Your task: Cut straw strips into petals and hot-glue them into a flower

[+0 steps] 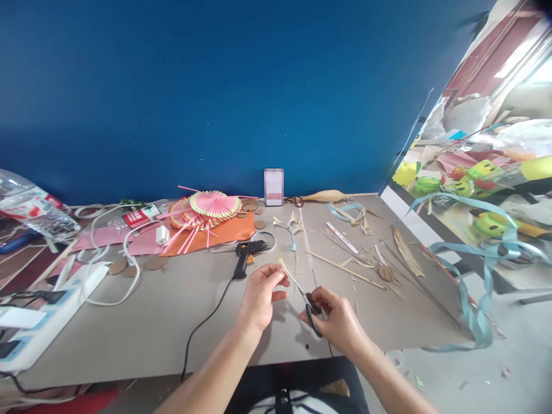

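My right hand (340, 322) grips a pair of scissors (313, 319) by the black handles. The narrow blades slant up and left toward my left hand (261, 296). That hand is closed in a pinch beside the blade tips, with its lower finger curled inward. A small pale sliver shows by its fingertips, too small to name for certain. Just beyond the hands lies a small figure of twisted straw and light-blue ribbon (292, 230). Left of my left hand rests a black glue gun (248, 256), its cord running to the table's front edge.
Pink paper fans (215, 205) lie on orange sheet material (241, 228). A white power strip (56, 322) and plastic bottle (37, 204) stand left. Against the blue panel leans a phone (273, 187). Straw strips (345, 270) and blue ribbon (474, 310) are at right.
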The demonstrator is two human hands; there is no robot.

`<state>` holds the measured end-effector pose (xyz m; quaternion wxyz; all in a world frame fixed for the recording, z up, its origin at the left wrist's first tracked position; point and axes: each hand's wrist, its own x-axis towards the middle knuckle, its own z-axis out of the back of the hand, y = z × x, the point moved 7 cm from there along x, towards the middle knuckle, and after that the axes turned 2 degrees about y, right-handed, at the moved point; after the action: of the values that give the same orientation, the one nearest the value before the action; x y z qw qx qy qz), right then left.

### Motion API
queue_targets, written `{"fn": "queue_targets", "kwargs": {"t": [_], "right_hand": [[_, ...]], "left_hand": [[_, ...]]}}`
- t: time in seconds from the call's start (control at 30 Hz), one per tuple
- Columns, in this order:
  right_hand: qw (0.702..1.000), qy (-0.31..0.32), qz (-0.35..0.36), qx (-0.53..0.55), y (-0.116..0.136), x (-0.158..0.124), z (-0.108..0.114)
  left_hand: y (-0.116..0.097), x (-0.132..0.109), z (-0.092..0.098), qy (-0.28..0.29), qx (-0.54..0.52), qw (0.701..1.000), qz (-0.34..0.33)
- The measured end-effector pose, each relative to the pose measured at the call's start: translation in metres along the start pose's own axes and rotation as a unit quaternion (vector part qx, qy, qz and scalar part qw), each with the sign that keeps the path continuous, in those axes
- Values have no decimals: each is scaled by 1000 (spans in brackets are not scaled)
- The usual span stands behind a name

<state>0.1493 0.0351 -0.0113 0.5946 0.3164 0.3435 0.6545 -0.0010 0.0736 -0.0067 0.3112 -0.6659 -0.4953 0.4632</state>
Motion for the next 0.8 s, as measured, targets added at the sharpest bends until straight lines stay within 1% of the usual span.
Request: {"fn": "queue_targets", "kwargs": {"t": [0.1,0.23,0.5,0.8], "right_hand": [[1000,-9,-1,-17,0,-1,4],[1000,-19,1,-8,0,-1,7],[1000,3,-14,-21,-5,1,5],[1000,12,-16,8,-5,0,5]], "left_hand": [[1,0,0,0,5,1000,2],[2,-1,-1,2,6,1000,3],[3,0,-2,8,13,1000,2],[4,0,-4,17,7,1000,6]]}}
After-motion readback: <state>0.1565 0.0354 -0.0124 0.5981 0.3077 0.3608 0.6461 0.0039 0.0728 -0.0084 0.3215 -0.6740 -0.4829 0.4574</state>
